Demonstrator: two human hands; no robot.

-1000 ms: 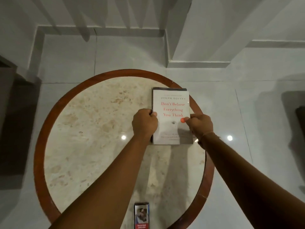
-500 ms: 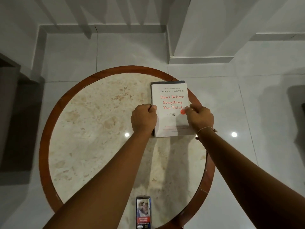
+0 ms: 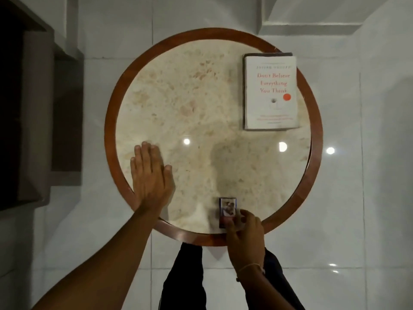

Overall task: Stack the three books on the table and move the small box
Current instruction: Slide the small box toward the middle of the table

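Head view, looking straight down on a round marble surface with a wooden rim. The left hand lies flat and released, palm down, at the near left edge. The right hand grasps the small box by its near end with the fingertips. Well beyond the right hand, at the far right edge, rests the stack of books, white cover uppermost
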